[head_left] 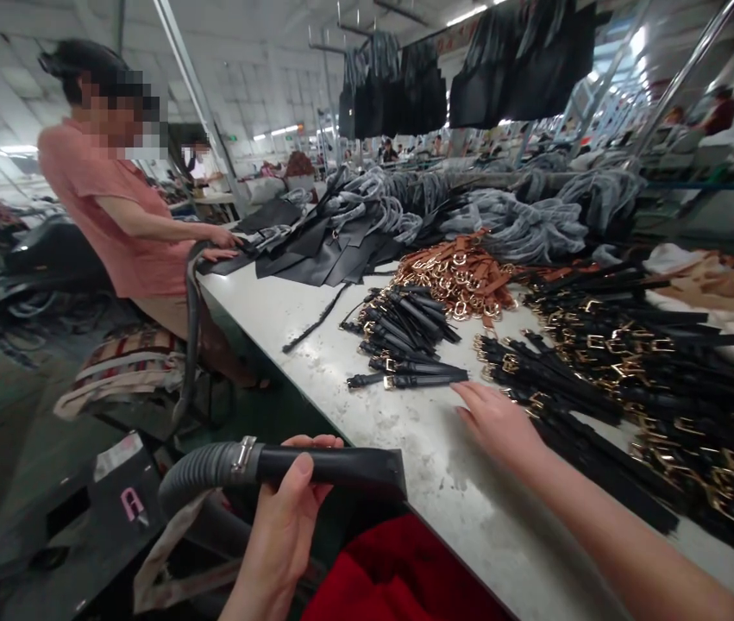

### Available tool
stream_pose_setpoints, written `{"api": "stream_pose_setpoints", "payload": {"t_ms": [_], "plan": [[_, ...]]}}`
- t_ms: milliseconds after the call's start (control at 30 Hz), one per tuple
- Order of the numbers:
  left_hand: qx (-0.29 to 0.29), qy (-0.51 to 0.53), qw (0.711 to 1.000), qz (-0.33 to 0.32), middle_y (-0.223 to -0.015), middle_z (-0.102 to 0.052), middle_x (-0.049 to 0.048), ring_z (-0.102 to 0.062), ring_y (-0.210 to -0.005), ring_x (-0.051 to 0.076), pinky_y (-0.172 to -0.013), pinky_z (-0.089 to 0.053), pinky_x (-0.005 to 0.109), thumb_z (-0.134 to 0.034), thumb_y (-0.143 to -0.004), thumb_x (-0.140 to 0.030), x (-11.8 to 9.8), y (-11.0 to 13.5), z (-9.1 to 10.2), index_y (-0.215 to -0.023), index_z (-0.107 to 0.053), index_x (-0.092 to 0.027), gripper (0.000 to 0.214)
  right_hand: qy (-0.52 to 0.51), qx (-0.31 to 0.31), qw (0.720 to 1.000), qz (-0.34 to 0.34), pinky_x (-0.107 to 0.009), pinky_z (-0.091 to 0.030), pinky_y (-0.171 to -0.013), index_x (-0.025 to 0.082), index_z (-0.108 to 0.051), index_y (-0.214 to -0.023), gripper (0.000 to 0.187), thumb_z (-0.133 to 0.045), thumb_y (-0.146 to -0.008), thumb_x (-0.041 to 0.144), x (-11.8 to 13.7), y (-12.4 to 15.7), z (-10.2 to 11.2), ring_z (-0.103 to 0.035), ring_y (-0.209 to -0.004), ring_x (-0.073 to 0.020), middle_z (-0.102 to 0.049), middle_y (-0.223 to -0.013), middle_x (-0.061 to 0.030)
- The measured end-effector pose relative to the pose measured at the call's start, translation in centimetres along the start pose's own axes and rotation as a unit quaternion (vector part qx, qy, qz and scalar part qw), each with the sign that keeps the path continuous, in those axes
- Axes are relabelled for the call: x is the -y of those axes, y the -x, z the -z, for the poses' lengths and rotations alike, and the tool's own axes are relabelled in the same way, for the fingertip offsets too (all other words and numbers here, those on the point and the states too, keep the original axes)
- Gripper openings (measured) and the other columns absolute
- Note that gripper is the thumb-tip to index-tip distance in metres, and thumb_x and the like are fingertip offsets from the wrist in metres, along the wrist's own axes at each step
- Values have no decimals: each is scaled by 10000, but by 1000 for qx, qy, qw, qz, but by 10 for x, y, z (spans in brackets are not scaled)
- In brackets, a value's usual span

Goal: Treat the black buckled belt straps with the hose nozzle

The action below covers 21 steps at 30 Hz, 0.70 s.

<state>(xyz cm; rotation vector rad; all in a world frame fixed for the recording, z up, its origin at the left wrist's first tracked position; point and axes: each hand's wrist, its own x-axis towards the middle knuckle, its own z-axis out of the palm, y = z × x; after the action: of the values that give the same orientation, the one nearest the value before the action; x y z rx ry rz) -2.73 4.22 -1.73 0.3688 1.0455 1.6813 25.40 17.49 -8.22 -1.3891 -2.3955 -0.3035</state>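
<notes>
My left hand (289,509) is wrapped round a black suction nozzle (334,470) joined to a grey ribbed hose (202,470), held at the near edge of the white table (315,323). My right hand (496,423) lies flat and open on the table, fingers stretched toward two black straps with gold buckles (415,379). Behind them sits a small heap of black buckled straps (405,323). To the right of my hand spreads a large pile of black straps (631,379).
A heap of brown straps with gold buckles (463,276) lies farther back, with grey straps (515,224) and black leather pieces (321,241) behind. A person in a pink shirt (121,216) sits at the table's left end. Red cloth (398,578) lies below the table edge.
</notes>
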Motion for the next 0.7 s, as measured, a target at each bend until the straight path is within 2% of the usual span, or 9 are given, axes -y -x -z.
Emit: {"api": "stream_pose_setpoints", "payload": {"t_ms": [100, 200, 300, 467, 567, 700], "plan": [[-6, -4, 1000, -5, -896, -744, 45, -696, -924, 250, -824, -545, 401, -806, -631, -332, -5, 0, 2, -875, -658, -220, 307, -30, 47, 998, -6, -372, -425, -855, 159, -600, -1198, 350, -440, -889, 194, 20, -50, -21, -579, -994, -242, -631, -1199, -116], [-11, -3, 1000, -13, -911, -742, 38, -692, -937, 239, -835, -543, 384, -790, -657, -333, -10, 0, 7, -874, -667, -222, 273, -68, 76, 994, -30, -382, -410, -823, 210, -660, -1088, 280, -522, -865, 307, 26, -61, -30, -565, -953, -250, -659, -1086, -91], [-1, -2, 1000, -19, -902, -743, 29, -692, -937, 232, -830, -545, 371, -796, -648, -334, -12, -1, 13, -858, -671, -226, 268, -147, 92, 984, -41, -358, -411, -795, 227, -684, -951, 215, -564, -839, 366, 31, -33, -26, -558, -907, -227, -651, -983, -69], [24, 0, 1000, -13, -878, -743, 22, -694, -921, 227, -822, -546, 372, -801, -631, -333, -11, 3, 13, -853, -665, -230, 280, -216, 123, 968, -41, -346, -415, -786, 228, -659, -971, 193, -547, -856, 336, 44, 44, 3, -568, -889, -208, -638, -969, -61], [47, -7, 999, -5, -865, -740, 21, -693, -906, 228, -830, -538, 391, -802, -619, -323, -2, 7, 0, -852, -651, -226, 294, -212, 126, 968, -53, -361, -416, -795, 224, -653, -1004, 210, -545, -858, 330, 51, 72, 19, -568, -902, -219, -641, -1005, -70], [81, -32, 996, 8, -836, -729, 26, -682, -867, 217, -798, -530, 386, -788, -626, -309, 23, 12, -25, -851, -609, -210, 304, -247, 112, 960, -72, -356, -417, -807, 213, -635, -1058, 251, -529, -859, 324, 60, 81, 25, -565, -928, -222, -632, -1020, -78]]}}
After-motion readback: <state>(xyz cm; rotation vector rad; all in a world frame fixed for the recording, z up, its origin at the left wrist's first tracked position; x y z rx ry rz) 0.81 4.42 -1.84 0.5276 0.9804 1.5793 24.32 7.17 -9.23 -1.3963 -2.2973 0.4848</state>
